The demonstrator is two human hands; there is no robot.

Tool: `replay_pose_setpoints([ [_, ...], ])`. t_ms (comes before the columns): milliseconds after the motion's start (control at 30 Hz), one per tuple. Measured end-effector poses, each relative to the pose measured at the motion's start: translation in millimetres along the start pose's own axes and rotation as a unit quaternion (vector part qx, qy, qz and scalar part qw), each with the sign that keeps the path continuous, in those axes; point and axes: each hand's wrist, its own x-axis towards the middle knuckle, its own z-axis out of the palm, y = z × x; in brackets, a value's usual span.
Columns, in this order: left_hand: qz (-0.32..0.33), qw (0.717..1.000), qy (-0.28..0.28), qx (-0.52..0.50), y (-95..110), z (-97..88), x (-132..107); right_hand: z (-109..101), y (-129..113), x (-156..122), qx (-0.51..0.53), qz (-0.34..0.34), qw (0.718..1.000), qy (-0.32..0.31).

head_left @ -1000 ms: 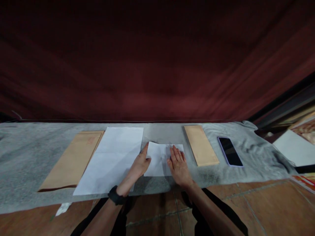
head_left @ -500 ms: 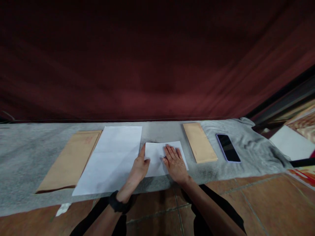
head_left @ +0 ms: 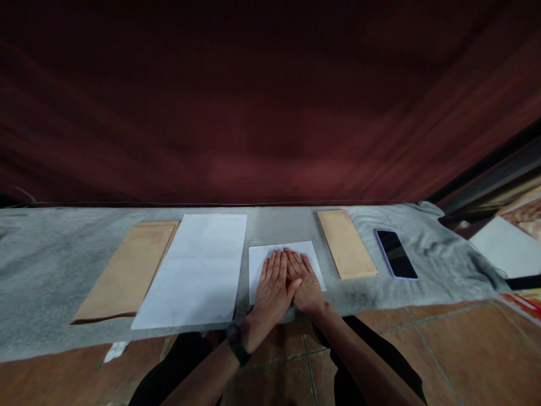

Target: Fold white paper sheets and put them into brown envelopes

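A folded sheet of white paper lies on the grey cloth straight in front of me. Both hands rest flat on it, side by side and touching. My left hand has its fingers stretched out, and its thumb overlaps the other hand. My right hand lies palm down with its fingers extended, covering the paper's right half. To the left lie larger white paper and, partly under or against its edge, brown envelopes. A narrower brown envelope is to the right of my hands.
A phone in a purple case lies right of the narrow envelope. The grey cloth covers the work surface, with its front edge above a tiled floor. Dark red fabric hangs behind. A white scrap is by the front edge.
My left hand has moved right from the folded paper's left edge onto its middle, beside my right hand. The right hand stays flat on the paper. The view has shifted slightly.
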Motion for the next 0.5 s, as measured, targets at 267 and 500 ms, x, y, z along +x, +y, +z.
replay_pose_setpoints([
  [267, -0.005, 0.999, 0.003, 0.047, -13.6, 1.3, -2.8, 3.9, 6.0, -2.6, -0.021, 0.056, 0.998, 0.007],
  [500, -0.053, 0.997, 0.007, 0.058, -24.0, -4.1, -3.4, 9.1, 23.0, -14.5, -0.009, 0.103, 0.993, 0.053],
])
